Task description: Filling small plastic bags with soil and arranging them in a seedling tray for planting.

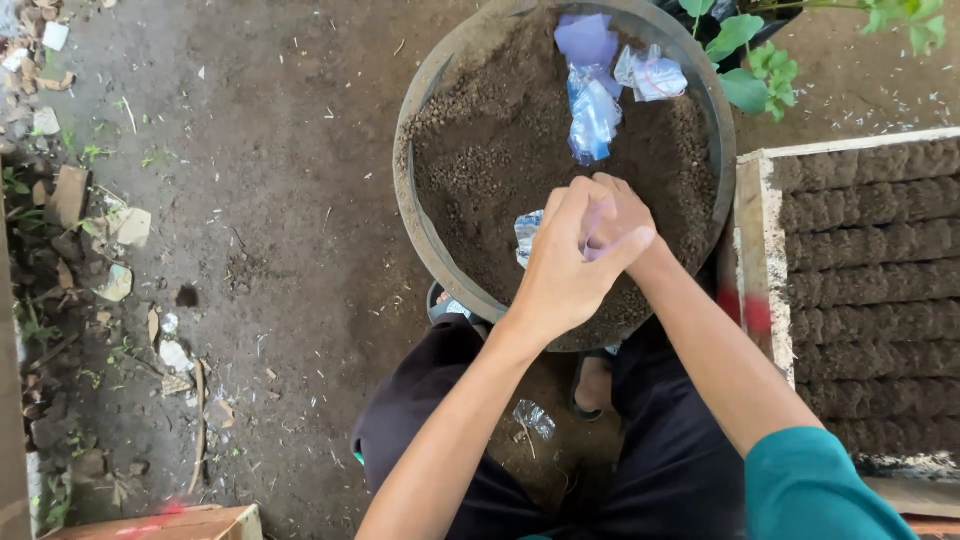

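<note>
Plastic bag (528,236), seemingly pinched, between both hands (590,245) over soil basin (425,235).

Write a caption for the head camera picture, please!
Two hands, left and right, hold a small clear plastic bag over a round basin of soil, beside a wooden tray.

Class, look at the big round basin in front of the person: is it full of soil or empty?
Mostly full. Dark crumbly soil covers the basin nearly to its rim, with small clear plastic bags lying on top.

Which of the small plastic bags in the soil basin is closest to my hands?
The crumpled clear bag beside your left hand; the other bags lie farther away at the basin's far edge.
</note>
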